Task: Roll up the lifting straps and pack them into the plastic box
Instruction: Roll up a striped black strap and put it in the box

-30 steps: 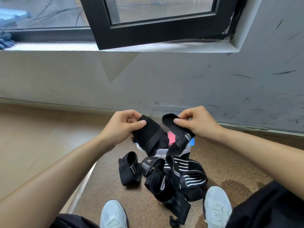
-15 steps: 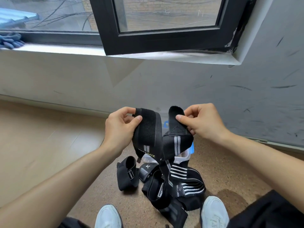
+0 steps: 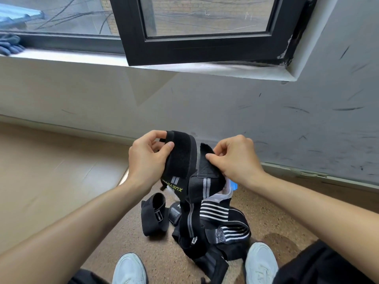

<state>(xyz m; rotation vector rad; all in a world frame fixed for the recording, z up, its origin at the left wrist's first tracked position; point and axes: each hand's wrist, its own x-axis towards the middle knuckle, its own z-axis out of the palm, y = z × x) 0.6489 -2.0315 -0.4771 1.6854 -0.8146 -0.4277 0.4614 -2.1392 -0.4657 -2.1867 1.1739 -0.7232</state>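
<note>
Our left hand grips the black lifting strap; right hand pinches its loose end, above the plastic box.

Mostly hidden behind the held strap and the right hand: plastic box, only a clear corner and a blue bit showing. Cut off by the bottom edge: both white shoes. Too small to read: label on the looped strap. Cropped at the left edge: blue cloth.
</note>
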